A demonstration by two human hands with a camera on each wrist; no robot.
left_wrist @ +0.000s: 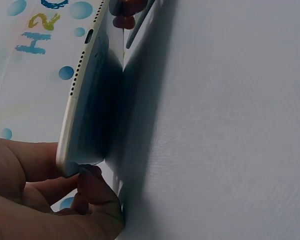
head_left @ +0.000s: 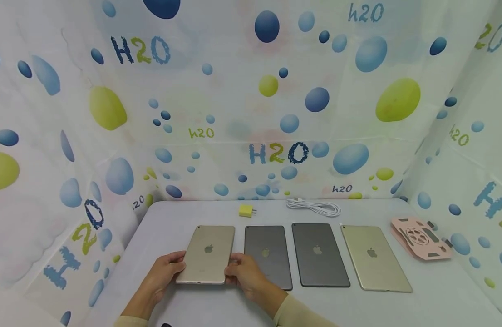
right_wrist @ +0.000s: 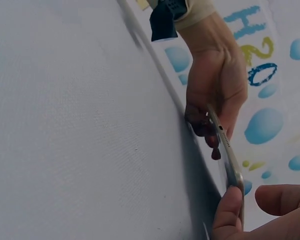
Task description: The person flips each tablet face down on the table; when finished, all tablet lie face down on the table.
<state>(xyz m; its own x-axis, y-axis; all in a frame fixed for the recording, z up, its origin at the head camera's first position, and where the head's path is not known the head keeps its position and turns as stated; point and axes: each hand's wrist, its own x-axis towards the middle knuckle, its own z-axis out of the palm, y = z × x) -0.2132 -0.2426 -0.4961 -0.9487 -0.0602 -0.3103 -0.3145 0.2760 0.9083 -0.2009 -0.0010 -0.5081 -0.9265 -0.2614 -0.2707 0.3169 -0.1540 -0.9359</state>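
Note:
A gold tablet (head_left: 208,256) lies back side up between my two hands in the head view, its near edge raised off the white table. My left hand (head_left: 165,274) pinches its lower left corner. On the tablet's right edge, my right hand (head_left: 248,277) grips with the thumb on top and fingers curled below. The left wrist view looks under the tablet (left_wrist: 76,100), where a dark shadow falls on the cloth. Just right of my right hand is a dark grey tablet (head_left: 267,250), partly covered by that hand.
Further right lie another dark grey tablet (head_left: 320,256) and a second gold tablet (head_left: 375,259). A pink stand (head_left: 422,238) sits at the right edge. Behind the row are a yellow charger plug (head_left: 246,210) and a coiled white cable (head_left: 314,207). A patterned curtain (head_left: 234,100) surrounds the table.

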